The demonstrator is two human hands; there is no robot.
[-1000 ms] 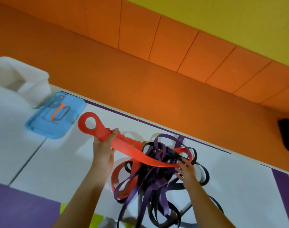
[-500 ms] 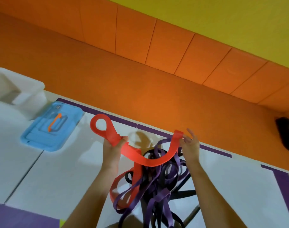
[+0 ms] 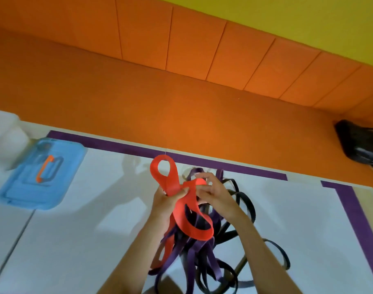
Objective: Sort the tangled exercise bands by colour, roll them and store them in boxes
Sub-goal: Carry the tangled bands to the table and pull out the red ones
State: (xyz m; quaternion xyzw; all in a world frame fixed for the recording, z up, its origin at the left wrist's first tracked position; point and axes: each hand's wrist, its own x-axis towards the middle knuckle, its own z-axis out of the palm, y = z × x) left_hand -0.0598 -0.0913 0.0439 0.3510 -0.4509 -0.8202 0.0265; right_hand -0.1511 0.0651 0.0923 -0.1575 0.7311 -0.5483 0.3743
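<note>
1. Red band loops up right of the blue lid, held high to free it.
2. Left hand grips it below the loop as anchor.
3. Right hand pinches a fold, probably starting a roll.
4. Purple and black bands lie tangled beneath.

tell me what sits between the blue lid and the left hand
In the head view, the stretch of white table between the blue lid and the left hand, which grips the red band, is bare apart from shadows.
</note>
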